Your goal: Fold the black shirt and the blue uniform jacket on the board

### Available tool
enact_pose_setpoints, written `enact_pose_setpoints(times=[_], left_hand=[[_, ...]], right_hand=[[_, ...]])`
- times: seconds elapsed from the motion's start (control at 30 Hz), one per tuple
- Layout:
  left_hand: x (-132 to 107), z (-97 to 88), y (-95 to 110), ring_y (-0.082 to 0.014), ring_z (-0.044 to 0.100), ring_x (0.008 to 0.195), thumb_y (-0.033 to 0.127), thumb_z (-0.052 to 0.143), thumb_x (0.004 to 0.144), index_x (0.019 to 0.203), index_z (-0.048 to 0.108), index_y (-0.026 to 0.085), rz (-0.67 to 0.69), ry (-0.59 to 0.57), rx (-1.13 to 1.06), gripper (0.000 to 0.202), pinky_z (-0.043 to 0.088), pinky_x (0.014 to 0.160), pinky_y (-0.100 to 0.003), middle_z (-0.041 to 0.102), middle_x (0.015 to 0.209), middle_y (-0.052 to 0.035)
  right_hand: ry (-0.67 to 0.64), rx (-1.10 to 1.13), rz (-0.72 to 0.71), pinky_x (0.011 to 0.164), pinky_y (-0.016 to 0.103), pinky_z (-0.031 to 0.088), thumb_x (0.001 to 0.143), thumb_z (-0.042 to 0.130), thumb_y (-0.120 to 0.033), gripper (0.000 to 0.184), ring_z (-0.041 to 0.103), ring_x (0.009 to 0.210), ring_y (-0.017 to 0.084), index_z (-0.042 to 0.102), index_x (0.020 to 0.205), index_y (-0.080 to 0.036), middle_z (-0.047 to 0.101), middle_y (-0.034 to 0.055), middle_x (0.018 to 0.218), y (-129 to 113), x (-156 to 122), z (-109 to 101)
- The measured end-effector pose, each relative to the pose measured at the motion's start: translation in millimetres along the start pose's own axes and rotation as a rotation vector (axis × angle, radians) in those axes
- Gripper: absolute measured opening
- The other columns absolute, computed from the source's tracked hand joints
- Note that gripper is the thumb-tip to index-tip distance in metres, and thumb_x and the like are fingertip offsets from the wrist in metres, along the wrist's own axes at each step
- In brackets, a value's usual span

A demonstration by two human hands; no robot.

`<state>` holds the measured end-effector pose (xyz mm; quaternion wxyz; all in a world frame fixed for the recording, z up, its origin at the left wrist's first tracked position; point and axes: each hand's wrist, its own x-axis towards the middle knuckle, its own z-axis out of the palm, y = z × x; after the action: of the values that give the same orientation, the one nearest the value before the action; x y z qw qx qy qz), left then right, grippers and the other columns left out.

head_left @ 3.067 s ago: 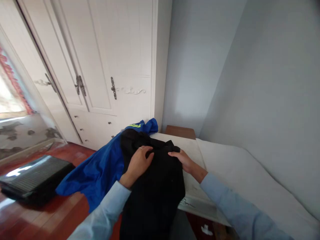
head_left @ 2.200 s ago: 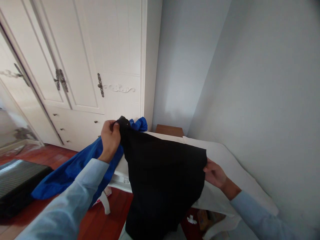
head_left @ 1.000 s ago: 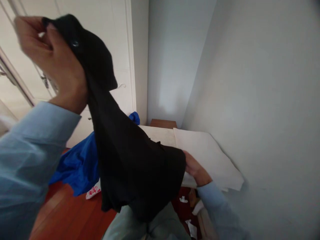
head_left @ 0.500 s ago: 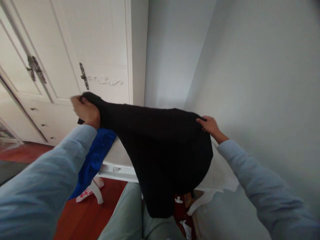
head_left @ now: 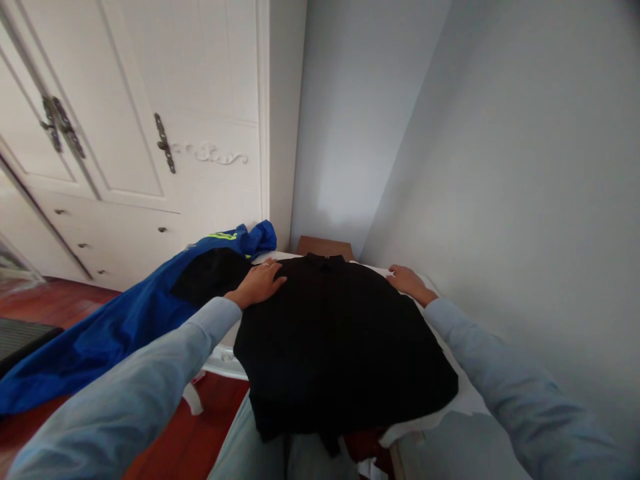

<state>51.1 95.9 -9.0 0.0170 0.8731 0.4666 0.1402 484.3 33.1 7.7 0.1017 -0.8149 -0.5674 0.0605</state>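
A black shirt (head_left: 340,333) lies spread flat on a white surface (head_left: 465,400), collar at the far end. My left hand (head_left: 257,283) rests flat on its far left shoulder, fingers stretched out. My right hand (head_left: 406,279) lies on its far right shoulder, fingers extended along the cloth. A black sleeve (head_left: 210,275) trails left onto a blue jacket (head_left: 125,320) with a yellow-green stripe.
A white wardrobe (head_left: 150,113) with dark metal handles and small drawers stands at the left. Grey walls close in behind and on the right. A brown wooden piece (head_left: 325,247) shows past the collar. Red wooden floor (head_left: 165,433) lies below left.
The black shirt was held up in the air by both hands; now it lies flat on the surface, and both hands rest open on its shoulders.
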Motion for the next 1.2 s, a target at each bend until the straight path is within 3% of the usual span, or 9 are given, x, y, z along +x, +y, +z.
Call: enact_pose_setpoints(times=[0.1,0.23,0.43,0.6,0.73,0.8,0.93,1.0,1.2], left_hand=[[-3.8,26.3,4.4,-0.0322,0.022,0.152,0.054,0.039,0.099,0.148,0.045,0.007,0.064,-0.155,-0.011,0.068,0.025,0.121,-0.048,0.033,0.160,-0.0210],[-15.6,54.3,-8.8,-0.0345,0.016,0.153,0.063,0.031,0.099,0.156,0.033,0.005,-0.032,-0.287,0.007,0.082,0.020,0.121,-0.054,0.023,0.163,-0.0228],[-27.2,66.5,-41.6,-0.0303,0.017,0.154,0.062,0.030,0.099,0.157,0.034,0.009,0.003,-0.220,0.042,0.079,0.015,0.124,-0.049,0.024,0.164,-0.0176],[-31.2,66.5,-52.6,-0.0297,0.022,0.153,0.061,0.031,0.100,0.153,0.042,0.011,0.032,-0.140,0.041,0.074,0.018,0.123,-0.047,0.030,0.162,-0.0168],[-34.2,62.5,-56.1,-0.0292,0.024,0.152,0.063,0.030,0.099,0.154,0.041,0.011,0.075,-0.157,0.038,0.076,0.019,0.123,-0.047,0.030,0.162,-0.0172],[-35.5,59.0,-60.3,-0.0291,0.023,0.152,0.064,0.029,0.099,0.154,0.040,0.012,0.106,-0.180,0.037,0.077,0.019,0.123,-0.047,0.028,0.162,-0.0165],[-36.5,52.8,-70.1,-0.0289,0.020,0.153,0.066,0.028,0.098,0.155,0.038,0.012,0.157,-0.217,0.042,0.079,0.016,0.124,-0.046,0.026,0.163,-0.0162],[-36.1,51.4,-73.5,-0.0290,0.018,0.154,0.066,0.026,0.098,0.156,0.037,0.011,0.161,-0.233,0.051,0.080,0.015,0.124,-0.046,0.024,0.164,-0.0165],[-32.2,47.3,-76.1,-0.0287,0.024,0.152,0.064,0.029,0.098,0.155,0.040,0.013,0.168,-0.232,0.049,0.077,0.020,0.123,-0.045,0.030,0.162,-0.0157]], right_hand=[[-0.071,0.047,0.049,0.101,0.038,0.045,0.080,0.062,-0.019,0.044,0.061,0.121,0.035,0.068,0.121,-0.005,0.066,0.0250,0.126,15.5,10.0,8.7],[-0.137,0.192,0.112,0.090,0.035,0.053,0.084,0.061,-0.025,0.042,0.069,0.107,0.031,0.066,0.120,-0.005,0.071,0.0233,0.115,39.5,4.0,19.3],[-0.289,0.444,0.184,0.077,0.026,0.055,0.083,0.062,-0.022,0.050,0.070,0.098,0.021,0.057,0.132,-0.012,0.072,0.0147,0.117,59.4,-12.3,19.7],[-0.495,0.609,0.255,0.067,0.025,0.055,0.065,0.085,-0.033,0.055,0.069,0.088,0.021,0.066,0.114,-0.015,0.073,0.0129,0.106,55.3,-19.9,9.3],[-0.634,0.504,0.128,0.065,0.025,0.053,0.060,0.082,-0.027,0.034,0.067,0.078,0.019,0.073,0.091,-0.014,0.074,0.0089,0.089,50.6,-20.4,-20.3],[-0.554,0.362,0.028,0.066,0.025,0.052,0.064,0.075,-0.024,0.022,0.066,0.076,0.019,0.075,0.084,-0.015,0.074,0.0067,0.083,52.2,-16.5,-43.9],[-0.028,-0.049,-0.044,0.069,0.027,0.050,0.073,0.064,-0.020,0.018,0.066,0.081,0.022,0.075,0.087,-0.018,0.074,0.0074,0.086,62.4,-9.8,-82.8],[0.018,-0.118,-0.049,0.070,0.028,0.051,0.076,0.064,-0.023,0.021,0.067,0.082,0.022,0.074,0.094,-0.018,0.073,0.0092,0.090,69.1,-13.0,-85.4],[-0.495,0.179,0.207,0.066,0.029,0.054,0.071,0.070,-0.024,0.054,0.071,0.084,0.024,0.062,0.124,-0.019,0.074,0.0133,0.097,90.8,-41.1,-37.9]])
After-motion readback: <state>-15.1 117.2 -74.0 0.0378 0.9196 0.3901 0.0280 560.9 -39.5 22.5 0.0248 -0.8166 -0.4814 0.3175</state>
